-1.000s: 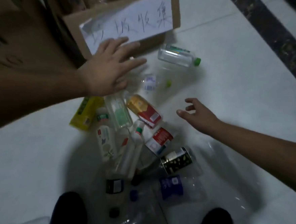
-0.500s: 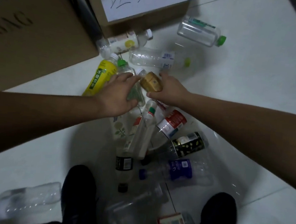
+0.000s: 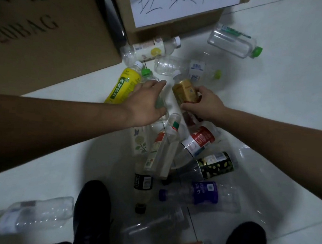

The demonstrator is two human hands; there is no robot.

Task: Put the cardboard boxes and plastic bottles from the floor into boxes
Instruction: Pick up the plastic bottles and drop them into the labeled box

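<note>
Several empty plastic bottles lie in a heap on the white floor. My right hand (image 3: 203, 104) is closed around a bottle with a gold-brown label (image 3: 184, 91) in the middle of the heap. My left hand (image 3: 146, 103) lies over a clear bottle with a green cap (image 3: 147, 73), fingers curled around its body, beside a yellow-labelled bottle (image 3: 123, 85). Two cardboard boxes stand at the back: a large brown one (image 3: 48, 37) on the left and one with a white handwritten sign (image 3: 174, 25) behind the heap.
More bottles surround my two black shoes (image 3: 93, 210): a purple-labelled one (image 3: 204, 193), a dark green-labelled one (image 3: 216, 164), a red-labelled one (image 3: 201, 139). A clear bottle (image 3: 234, 43) lies at the back right, another (image 3: 35, 214) at the front left.
Both hands have come down from above the heap onto the bottles. The right hand has closed on the gold-labelled bottle, the left on the clear green-capped one. The view has tilted downward.
</note>
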